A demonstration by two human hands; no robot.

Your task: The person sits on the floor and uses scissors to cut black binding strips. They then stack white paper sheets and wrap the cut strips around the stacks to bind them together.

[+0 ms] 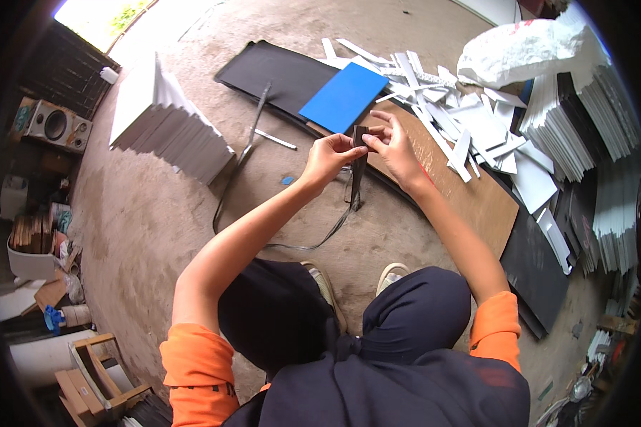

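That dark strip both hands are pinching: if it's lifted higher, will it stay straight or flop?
Probably flop. The dark strip hangs down from the left hand and right hand and trails in a loose curve across the dirt floor, so it looks limp. It is thin and narrow, so likely light. The trailing end may drag or snag.

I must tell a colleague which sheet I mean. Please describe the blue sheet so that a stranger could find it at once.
Start at the long brown board lying on the floor in front of the person. At its far end, beyond the left hand and right hand, lies the blue sheet, partly over a black sheet. It is the only blue one; the scraps beside it are white.
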